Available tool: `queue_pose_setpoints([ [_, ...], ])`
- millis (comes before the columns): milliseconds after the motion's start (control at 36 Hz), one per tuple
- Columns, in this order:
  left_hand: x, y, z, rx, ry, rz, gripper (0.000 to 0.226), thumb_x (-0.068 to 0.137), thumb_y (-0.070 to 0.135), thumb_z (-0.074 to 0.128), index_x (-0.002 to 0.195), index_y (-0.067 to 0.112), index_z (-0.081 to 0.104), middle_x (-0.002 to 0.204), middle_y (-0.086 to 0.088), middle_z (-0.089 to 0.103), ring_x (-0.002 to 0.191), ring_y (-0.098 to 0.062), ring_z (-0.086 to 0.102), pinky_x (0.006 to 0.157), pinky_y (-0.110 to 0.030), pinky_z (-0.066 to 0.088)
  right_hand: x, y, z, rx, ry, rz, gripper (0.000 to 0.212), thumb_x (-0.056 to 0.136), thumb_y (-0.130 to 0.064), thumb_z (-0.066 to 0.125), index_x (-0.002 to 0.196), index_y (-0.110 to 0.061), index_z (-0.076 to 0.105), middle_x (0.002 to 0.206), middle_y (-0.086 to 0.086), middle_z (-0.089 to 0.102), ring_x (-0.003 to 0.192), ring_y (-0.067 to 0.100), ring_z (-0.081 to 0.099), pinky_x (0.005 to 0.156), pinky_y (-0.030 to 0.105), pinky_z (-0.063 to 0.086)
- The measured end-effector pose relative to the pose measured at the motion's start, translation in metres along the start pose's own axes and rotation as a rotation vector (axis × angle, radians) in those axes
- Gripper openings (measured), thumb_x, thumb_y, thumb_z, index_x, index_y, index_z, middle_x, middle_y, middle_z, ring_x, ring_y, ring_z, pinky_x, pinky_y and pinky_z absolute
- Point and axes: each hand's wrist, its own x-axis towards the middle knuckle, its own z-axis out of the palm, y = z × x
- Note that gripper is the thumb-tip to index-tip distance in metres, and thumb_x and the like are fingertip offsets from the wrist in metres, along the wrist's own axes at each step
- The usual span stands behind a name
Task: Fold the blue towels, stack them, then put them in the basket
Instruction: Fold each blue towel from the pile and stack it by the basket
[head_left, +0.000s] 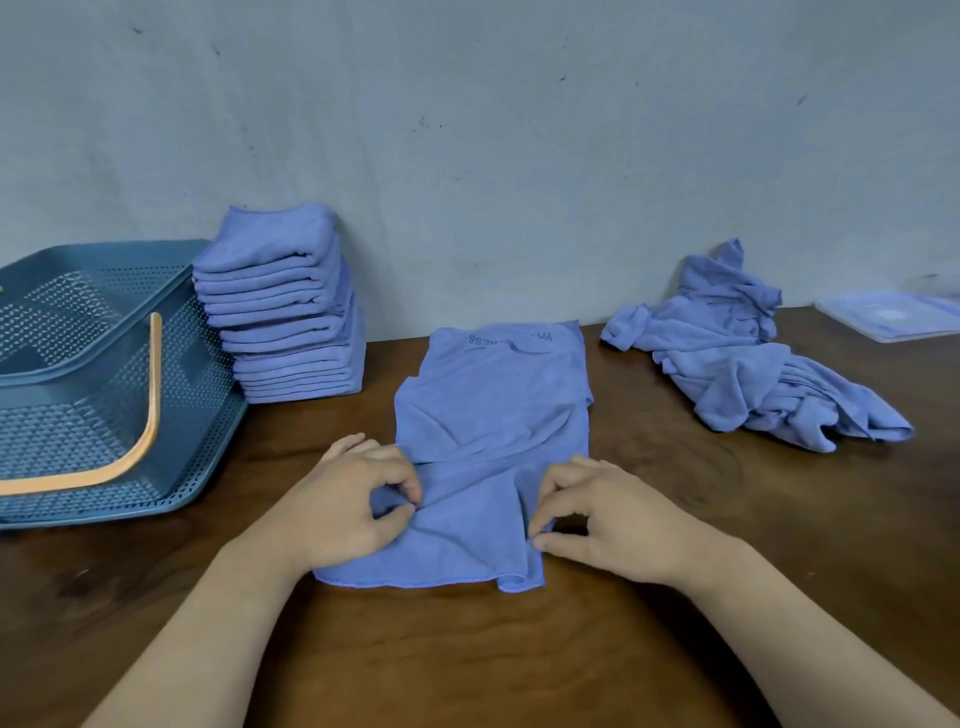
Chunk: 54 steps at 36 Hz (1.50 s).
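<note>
Nearest, on the desk (467, 649), the left grip (358, 499) and right grip (597, 514) each pinched a side edge of a towel (493, 415) that lay lengthwise between them, fingers curled on the cloth, so I judged its fold was only starting. Farther back, a rumpled pile (753, 364) lay unfolded at right. A tall stack (285, 312) of folded towels stood at left by the wall, just beside the basket (104, 364), which showed no towels inside; more folding, then all the loading, was left.
</note>
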Motion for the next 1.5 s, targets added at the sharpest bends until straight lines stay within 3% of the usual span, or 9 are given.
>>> queue_pose_setpoints([
  [222,-0.001,0.008,-0.001,-0.258,0.026,-0.030,0.016,0.097,0.034,0.070,0.082,0.034,0.075,0.090,0.009,0.070,0.085,-0.017,0.067,0.084,-0.046,0.054,-0.023,-0.005,-0.043,0.125,-0.345,0.199,0.004,0.091,-0.037,0.076,0.090,-0.035,0.079,0.095,-0.016,0.065,0.093,0.011,0.061,0.086,0.031,0.051],
  [306,-0.001,0.015,-0.003,-0.389,0.058,-0.075,0.022,0.098,0.043,0.067,0.085,0.029,0.079,0.090,0.000,0.069,0.080,-0.025,0.066,0.080,-0.052,0.054,-0.031,-0.005,-0.056,0.183,-0.456,0.289,0.004,0.089,-0.036,0.077,0.087,-0.033,0.079,0.094,-0.017,0.063,0.088,0.015,0.060,0.086,0.040,0.050],
  [417,0.002,0.027,-0.005,-0.566,0.149,-0.111,0.018,0.103,0.016,0.068,0.091,0.022,0.080,0.097,-0.004,0.074,0.080,-0.026,0.069,0.086,-0.051,0.056,-0.035,-0.006,-0.068,0.238,-0.521,0.364,0.008,0.091,-0.038,0.076,0.087,-0.033,0.081,0.096,-0.017,0.064,0.080,0.011,0.056,0.079,0.033,0.046],
  [556,0.007,0.014,0.007,-0.092,0.334,-0.230,0.011,0.100,0.033,0.065,0.097,0.041,0.070,0.097,0.016,0.065,0.092,-0.010,0.061,0.077,-0.040,0.055,-0.026,0.001,-0.064,0.193,-0.241,0.368,0.007,0.096,-0.039,0.072,0.094,-0.037,0.079,0.098,-0.024,0.068,0.088,-0.001,0.064,0.082,0.018,0.047],
  [750,0.014,0.015,0.021,0.027,0.193,-0.061,0.034,0.101,0.058,0.049,0.121,0.038,0.067,0.119,0.028,0.061,0.114,0.000,0.053,0.101,-0.035,0.048,0.009,0.000,-0.004,0.029,0.119,0.343,0.044,0.102,-0.048,0.060,0.143,-0.033,0.057,0.137,-0.018,0.052,0.126,0.005,0.052,0.108,0.027,0.045],
  [861,0.014,0.018,0.029,-0.012,0.077,-0.070,0.044,0.103,0.065,0.046,0.139,0.041,0.056,0.144,0.027,0.050,0.137,0.001,0.042,0.115,-0.035,0.040,0.008,-0.009,0.034,-0.145,0.115,0.329,0.068,0.105,-0.067,0.039,0.164,-0.037,0.025,0.172,-0.012,0.017,0.157,0.013,0.019,0.127,0.035,0.025],
  [1000,0.013,0.020,0.032,0.054,-0.066,-0.134,0.067,0.100,0.075,0.041,0.160,0.045,0.033,0.170,0.028,0.015,0.159,0.003,0.002,0.130,-0.034,0.010,-0.014,-0.003,0.032,-0.256,-0.030,0.267,0.070,0.107,-0.071,0.022,0.165,-0.048,-0.010,0.170,-0.020,-0.028,0.159,0.008,-0.024,0.132,0.037,-0.001],
  [1222,0.013,0.023,0.030,0.026,-0.022,-0.163,0.074,0.095,0.087,0.030,0.157,0.047,0.036,0.165,0.030,0.028,0.156,0.008,0.010,0.132,-0.043,0.012,-0.057,-0.001,0.011,-0.318,-0.223,0.257,0.059,0.109,-0.066,0.015,0.161,-0.056,-0.012,0.167,-0.029,-0.028,0.151,-0.001,-0.037,0.129,0.033,-0.013],
  [1500,0.001,0.049,0.042,0.151,-0.124,-0.229,0.080,0.095,0.087,0.022,0.165,0.052,0.005,0.173,0.027,-0.008,0.157,0.005,-0.015,0.132,-0.040,-0.005,-0.071,-0.001,0.014,-0.301,-0.166,0.255,0.059,0.108,-0.069,0.014,0.162,-0.057,-0.008,0.168,-0.030,-0.025,0.153,0.000,-0.032,0.130,0.034,-0.010],
])
